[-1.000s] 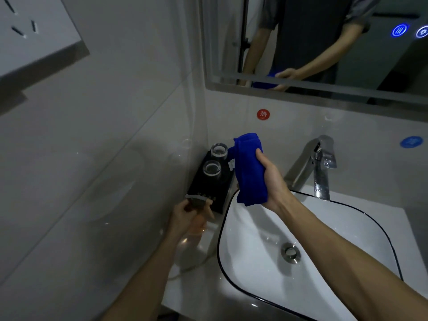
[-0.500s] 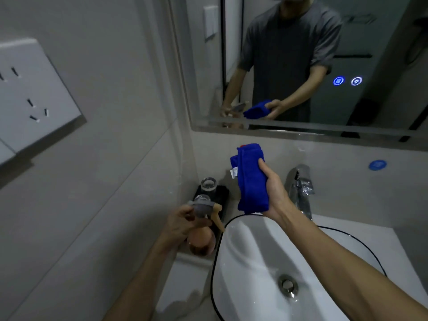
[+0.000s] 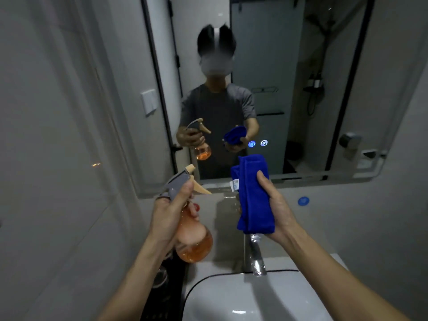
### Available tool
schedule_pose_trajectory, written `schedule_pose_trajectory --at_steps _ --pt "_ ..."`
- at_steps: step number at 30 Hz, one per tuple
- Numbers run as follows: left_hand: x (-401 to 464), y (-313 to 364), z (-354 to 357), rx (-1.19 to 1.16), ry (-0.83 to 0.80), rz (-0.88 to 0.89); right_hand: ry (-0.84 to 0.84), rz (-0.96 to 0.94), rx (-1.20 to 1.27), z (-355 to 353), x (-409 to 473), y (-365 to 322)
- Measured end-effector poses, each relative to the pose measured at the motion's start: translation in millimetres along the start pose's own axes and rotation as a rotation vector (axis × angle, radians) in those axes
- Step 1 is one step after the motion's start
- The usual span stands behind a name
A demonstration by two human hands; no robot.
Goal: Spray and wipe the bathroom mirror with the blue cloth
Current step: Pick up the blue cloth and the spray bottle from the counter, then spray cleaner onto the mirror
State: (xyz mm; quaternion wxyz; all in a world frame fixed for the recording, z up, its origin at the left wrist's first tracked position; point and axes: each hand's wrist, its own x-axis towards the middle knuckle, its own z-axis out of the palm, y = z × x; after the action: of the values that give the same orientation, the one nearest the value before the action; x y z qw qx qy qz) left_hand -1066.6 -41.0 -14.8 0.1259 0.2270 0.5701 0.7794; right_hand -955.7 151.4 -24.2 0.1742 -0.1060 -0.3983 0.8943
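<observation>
Blue cloth is folded into a thick upright bundle, white tag on its left edge, in my right hand just below the mirror — spray bottle, orange liquid, grey-and-tan trigger head, is in my left hand, nozzle toward the glass.

In the right hand we note a blue cloth of soft, napped, matt fabric with a small sewn tag. The left hand grips a spray bottle of clear orange-tinted glossy plastic, its head matt grey and tan plastic. Below the right hand, the tap is bright polished metal. Beyond both hands, the mirror is smooth reflective glass. The basin below is glossy white.
</observation>
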Motion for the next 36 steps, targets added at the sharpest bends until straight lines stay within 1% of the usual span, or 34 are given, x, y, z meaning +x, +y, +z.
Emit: schedule_pose_trajectory --at_steps 4,6,9,11,14,16,21,24,26,30,34,36 --pt "10.1 33.2 59.0 -0.042 -0.134 0.012 0.042 -0.114 -0.03 -8.8 -17.7 -58.6" --pt "12.2 47.4 83.5 -0.112 -0.172 0.01 0.045 -0.118 -0.018 -9.9 -25.9 -82.3" --pt "14.9 68.9 128.3 -0.246 -0.261 -0.009 -0.027 -0.124 0.057 -18.4 -44.1 -130.9" --pt "18.7 82.6 157.7 -0.222 -0.281 0.015 -0.066 -0.139 0.1 -27.0 -54.3 -167.7" --pt "26.8 104.2 201.7 -0.096 -0.288 0.096 -0.093 -0.192 0.046 -43.9 -62.4 -226.2" --pt "32.2 119.5 231.2 -0.052 -0.29 0.168 -0.105 -0.245 -0.016 -52.2 -65.1 -265.2" --pt "43.5 156.0 298.6 -0.01 -0.293 0.236 -0.099 -0.411 -0.118 -56.9 -66.9 -350.1" --pt "55.9 172.7 328.0 -0.027 -0.286 0.277 -0.056 -0.521 -0.15 -53.0 -65.2 -387.6" --pt "66.4 184.7 343.4 0.005 -0.262 0.312 -0.019 -0.59 -0.176 -47.0 -64.5 -408.6" --pt "84.2 211.4 368.0 0.103 -0.217 0.389 0.044 -0.707 -0.166 -37.3 -59.8 -448.7" --pt "98.3 239.3 390.0 0.082 -0.232 0.462 0.022 -0.703 -0.071 -29.7 -52.6 -489.4" --pt "103.3 250.9 401.5 0.076 -0.25 0.502 0.047 -0.765 -0.057 -28.4 -45.2 -512.3"
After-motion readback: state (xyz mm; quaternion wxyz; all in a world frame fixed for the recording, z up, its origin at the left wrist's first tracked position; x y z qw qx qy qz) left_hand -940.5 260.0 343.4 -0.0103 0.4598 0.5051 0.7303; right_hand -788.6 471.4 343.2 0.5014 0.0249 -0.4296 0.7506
